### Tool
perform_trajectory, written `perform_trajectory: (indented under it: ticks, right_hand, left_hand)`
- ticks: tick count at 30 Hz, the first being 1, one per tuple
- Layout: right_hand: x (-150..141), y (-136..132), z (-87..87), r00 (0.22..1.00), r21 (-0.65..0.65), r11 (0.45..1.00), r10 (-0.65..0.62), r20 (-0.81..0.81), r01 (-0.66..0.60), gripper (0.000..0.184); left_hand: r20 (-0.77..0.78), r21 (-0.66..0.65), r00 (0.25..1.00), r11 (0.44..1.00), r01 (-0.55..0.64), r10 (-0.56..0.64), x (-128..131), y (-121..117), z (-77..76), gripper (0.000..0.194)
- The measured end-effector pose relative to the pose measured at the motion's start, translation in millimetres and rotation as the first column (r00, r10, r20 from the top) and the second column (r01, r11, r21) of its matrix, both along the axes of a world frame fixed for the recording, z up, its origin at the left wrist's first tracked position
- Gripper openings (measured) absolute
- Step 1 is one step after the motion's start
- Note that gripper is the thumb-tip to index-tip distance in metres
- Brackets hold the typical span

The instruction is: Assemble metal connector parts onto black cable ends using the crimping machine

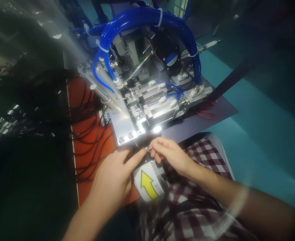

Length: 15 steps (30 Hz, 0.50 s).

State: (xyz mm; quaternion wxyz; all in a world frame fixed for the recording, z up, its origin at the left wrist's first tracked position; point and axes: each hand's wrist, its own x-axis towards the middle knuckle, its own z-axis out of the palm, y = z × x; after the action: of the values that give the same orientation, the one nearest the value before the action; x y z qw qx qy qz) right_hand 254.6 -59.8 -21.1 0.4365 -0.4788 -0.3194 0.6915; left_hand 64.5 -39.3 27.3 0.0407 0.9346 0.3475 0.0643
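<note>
My right hand (171, 154) is closed in a pinch on a small shiny metal part (149, 148), too small to name more exactly. One digit of my left hand (112, 174) stretches right, its tip touching or very near that part. The left hand's other fingers reach under the front edge of a metal plate (123, 125) and are partly hidden. Both hands are at the front of a machine (157, 108) with metal blocks and thin blue air tubes. Just below the fingertips is a white label with a yellow arrow (149, 185) on a rounded housing.
A thick bundle of blue tubes (147, 16) arches over the machine. Black cables (87, 134) trail across an orange-red surface (104, 147) on the left. Red wires (206, 112) stick out at the right. Checkered cloth (205, 154) lies beneath my right forearm.
</note>
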Motion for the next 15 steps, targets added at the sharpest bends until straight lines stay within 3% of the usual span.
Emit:
perform_trajectory:
  ticks: [6,9,15]
  right_hand:
    - [0,1,4.8,0.988,0.057,0.998,-0.006,0.157,-0.003,0.02]
    - [-4,0,9.0,0.966,0.071,0.997,-0.013,0.26,-0.005,0.017]
    - [-9,0,8.8,0.987,0.055,0.998,-0.022,0.161,0.013,0.018]
  left_hand:
    - [-0.035,0.034,0.998,0.998,-0.046,0.047,7,-2,4.0,0.046]
    - [0.03,0.019,0.998,0.999,-0.049,0.049,5,-4,1.1,0.047]
    - [0.258,-0.147,0.963,0.988,-0.044,0.081,-12,-3,-7.0,0.036]
